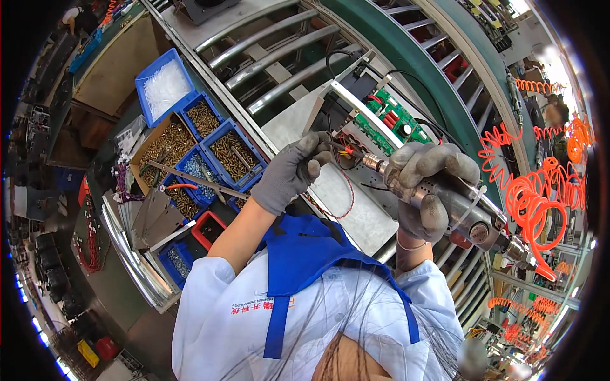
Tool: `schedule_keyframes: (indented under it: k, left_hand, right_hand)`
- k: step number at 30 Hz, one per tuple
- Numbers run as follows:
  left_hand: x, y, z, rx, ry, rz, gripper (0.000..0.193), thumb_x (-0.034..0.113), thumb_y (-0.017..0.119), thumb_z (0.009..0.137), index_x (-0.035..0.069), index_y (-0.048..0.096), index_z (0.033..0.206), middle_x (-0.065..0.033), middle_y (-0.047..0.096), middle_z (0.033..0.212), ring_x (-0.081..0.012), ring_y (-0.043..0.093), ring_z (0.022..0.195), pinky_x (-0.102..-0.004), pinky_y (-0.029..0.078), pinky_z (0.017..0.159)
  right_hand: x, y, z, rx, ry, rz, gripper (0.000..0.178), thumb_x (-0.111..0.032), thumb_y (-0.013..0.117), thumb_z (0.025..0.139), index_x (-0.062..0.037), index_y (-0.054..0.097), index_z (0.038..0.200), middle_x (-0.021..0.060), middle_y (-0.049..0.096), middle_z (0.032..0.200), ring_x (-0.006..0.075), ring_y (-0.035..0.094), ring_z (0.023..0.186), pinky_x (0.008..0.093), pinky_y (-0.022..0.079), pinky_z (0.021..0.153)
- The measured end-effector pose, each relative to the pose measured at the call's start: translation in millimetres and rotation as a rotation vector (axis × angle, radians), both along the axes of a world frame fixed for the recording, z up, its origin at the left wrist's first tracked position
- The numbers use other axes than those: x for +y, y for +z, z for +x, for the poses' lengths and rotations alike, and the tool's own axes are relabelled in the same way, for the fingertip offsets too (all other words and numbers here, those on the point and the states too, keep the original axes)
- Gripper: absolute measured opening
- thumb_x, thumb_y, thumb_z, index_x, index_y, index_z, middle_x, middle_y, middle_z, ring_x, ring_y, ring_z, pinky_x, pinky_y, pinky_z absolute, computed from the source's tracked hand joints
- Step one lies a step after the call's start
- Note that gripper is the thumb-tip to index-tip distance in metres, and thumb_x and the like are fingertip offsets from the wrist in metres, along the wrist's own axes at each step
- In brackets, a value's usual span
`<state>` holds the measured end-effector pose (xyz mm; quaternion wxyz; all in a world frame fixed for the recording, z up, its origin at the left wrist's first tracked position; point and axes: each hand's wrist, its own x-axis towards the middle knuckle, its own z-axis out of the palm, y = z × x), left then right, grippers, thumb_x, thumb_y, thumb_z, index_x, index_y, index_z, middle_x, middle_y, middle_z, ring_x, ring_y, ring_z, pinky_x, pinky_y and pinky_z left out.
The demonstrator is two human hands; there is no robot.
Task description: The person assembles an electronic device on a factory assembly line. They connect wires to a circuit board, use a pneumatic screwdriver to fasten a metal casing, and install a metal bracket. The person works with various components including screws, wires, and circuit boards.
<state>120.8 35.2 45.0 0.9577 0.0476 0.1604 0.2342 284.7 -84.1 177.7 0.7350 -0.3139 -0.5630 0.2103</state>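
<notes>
My right hand (422, 184), in a grey glove, wraps round a silver air screwdriver (473, 216). An orange coiled hose joins the tool's back end, and its front end points left. My left hand (289, 174), also gloved in grey, has its fingers pinched close to the screwdriver's tip. What they pinch is too small to make out. Just beyond both hands stands a unit with a green circuit board (387, 117) and a light metal frame (365, 111). Thin red and dark wires (346, 203) hang from it over a grey metal plate (362, 219).
To the left, blue bins (232, 149) and a cardboard box (165, 149) hold small brass-coloured and silver fasteners. A blue tray (166, 86) contains white pieces, beside a red bin (206, 230). Conveyor rollers (279, 57) run behind the unit. Orange coiled hoses (537, 197) hang at right.
</notes>
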Motion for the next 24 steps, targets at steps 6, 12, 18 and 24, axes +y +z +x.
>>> schedule_keyframes:
  k: [6,12,18,24]
  left_hand:
    - [7.9,-11.6,8.6,0.024,-0.012,-0.023,0.033,0.029,0.057,0.096,-0.002,0.058,0.107,-0.0051,0.056,0.087,-0.0084,0.056,0.068,-0.0127,0.051,0.047]
    - [16.6,1.6,18.9,0.039,-0.032,0.049,0.034,0.032,0.059,0.094,-0.001,0.058,0.103,-0.0031,0.056,0.079,-0.0072,0.053,0.061,-0.0126,0.046,0.044]
    - [30.8,5.0,31.6,0.053,-0.017,0.023,0.032,0.034,0.057,0.095,0.003,0.059,0.104,-0.0037,0.058,0.083,-0.0083,0.057,0.064,-0.0136,0.045,0.044]
    - [43.2,-11.4,46.6,0.039,-0.027,0.028,0.046,0.047,0.062,0.089,0.005,0.059,0.105,-0.0042,0.060,0.084,-0.0091,0.057,0.067,-0.0145,0.045,0.045]
  right_hand:
    - [20.6,3.0,-0.2,-0.023,-0.005,-0.009,0.056,-0.032,0.077,0.082,-0.0084,0.049,0.124,0.0116,0.059,0.088,0.0214,0.061,0.071,0.0417,0.055,0.071]
    - [36.8,0.7,10.4,0.067,0.021,0.007,0.052,-0.017,0.060,0.077,-0.0028,0.051,0.126,0.0112,0.053,0.092,0.0172,0.055,0.070,0.0396,0.050,0.071]
    - [50.2,2.3,16.5,0.173,-0.107,-0.087,0.055,-0.022,0.069,0.077,-0.0039,0.049,0.125,0.0136,0.059,0.090,0.0208,0.061,0.072,0.0454,0.053,0.078]
    - [72.2,1.1,26.7,0.106,-0.121,-0.056,0.055,-0.021,0.065,0.078,-0.0016,0.047,0.126,0.0143,0.058,0.094,0.0220,0.061,0.075,0.0467,0.054,0.081]
